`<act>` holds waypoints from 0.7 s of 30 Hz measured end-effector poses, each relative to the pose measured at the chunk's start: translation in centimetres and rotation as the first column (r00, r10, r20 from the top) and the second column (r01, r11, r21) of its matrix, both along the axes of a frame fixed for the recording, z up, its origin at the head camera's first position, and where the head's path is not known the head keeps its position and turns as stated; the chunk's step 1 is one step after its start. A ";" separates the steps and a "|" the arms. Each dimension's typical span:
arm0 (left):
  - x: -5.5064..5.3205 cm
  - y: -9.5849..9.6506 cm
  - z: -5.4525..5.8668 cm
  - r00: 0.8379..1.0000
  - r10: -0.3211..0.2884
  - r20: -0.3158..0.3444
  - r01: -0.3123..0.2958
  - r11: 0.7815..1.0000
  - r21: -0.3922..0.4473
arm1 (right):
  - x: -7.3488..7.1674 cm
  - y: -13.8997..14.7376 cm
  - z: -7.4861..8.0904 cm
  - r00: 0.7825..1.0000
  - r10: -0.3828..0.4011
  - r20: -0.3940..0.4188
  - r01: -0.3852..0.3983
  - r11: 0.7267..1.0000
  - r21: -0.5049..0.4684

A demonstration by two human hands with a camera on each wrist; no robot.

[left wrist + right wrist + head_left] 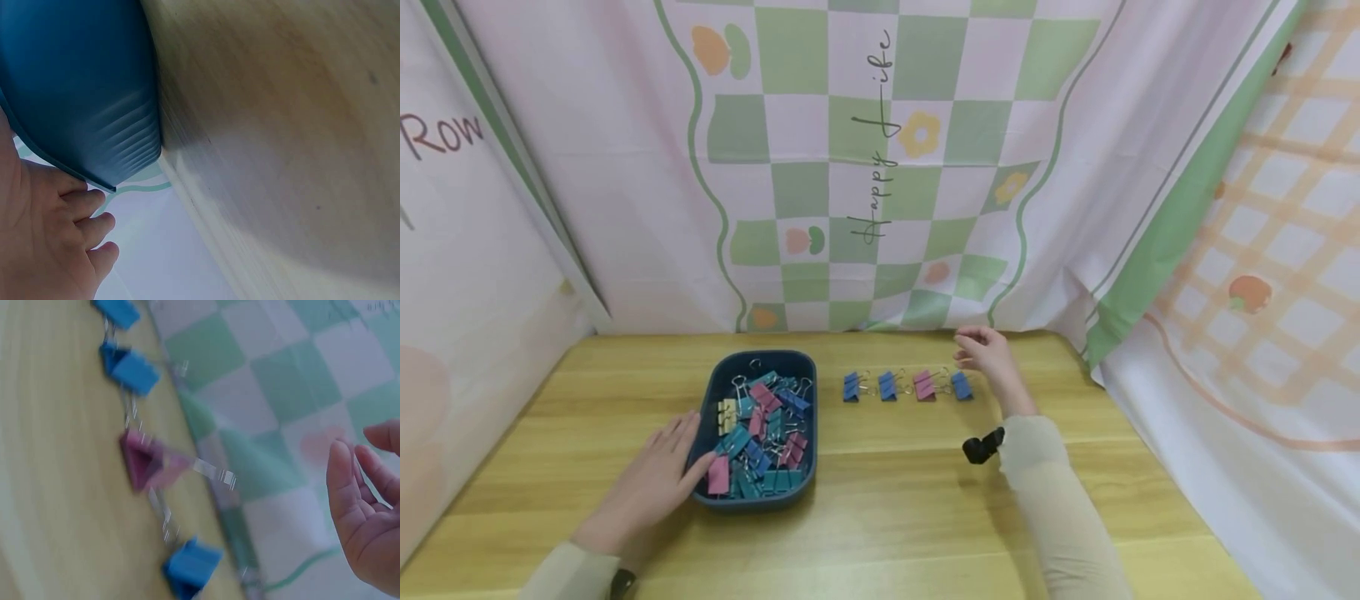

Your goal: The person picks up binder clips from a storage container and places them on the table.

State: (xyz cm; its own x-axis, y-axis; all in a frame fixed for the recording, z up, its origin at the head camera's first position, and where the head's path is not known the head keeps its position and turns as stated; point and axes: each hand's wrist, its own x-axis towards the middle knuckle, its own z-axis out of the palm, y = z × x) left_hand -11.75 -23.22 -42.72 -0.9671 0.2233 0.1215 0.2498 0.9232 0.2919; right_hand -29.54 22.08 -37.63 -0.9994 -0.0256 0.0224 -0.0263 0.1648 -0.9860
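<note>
Head view — lower left, left hand (658,467), straight-fingered, touches bin (756,505); centre right, right hand (988,353) — loosely curled, empty, near clip row (923,384).

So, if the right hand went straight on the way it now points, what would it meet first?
The right hand would probably meet the green-and-white checked fabric curtain behind the wooden table, though depth is unclear in the head view.

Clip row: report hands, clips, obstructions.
Left hand touching tray. Right hand empty, near rightmost blue clip. Four clips lined up: blue, blue, pink, blue. No obstruction seen.
</note>
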 end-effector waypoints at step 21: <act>0.0 0.1 -0.1 1.000 -0.003 0.010 0.003 1.000 0.003 | 2.0 -11.5 3.0 0.929 0.361 -0.084 -0.357 0.932 0.060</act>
State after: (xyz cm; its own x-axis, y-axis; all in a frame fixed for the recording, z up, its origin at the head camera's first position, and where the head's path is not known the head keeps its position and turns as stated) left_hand -11.74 -23.15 -42.77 -0.9675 0.2261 0.1129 0.2500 0.9216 0.2969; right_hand -27.58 10.62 -34.66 -0.9168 -0.3855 0.1046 -0.1819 0.1699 -0.9685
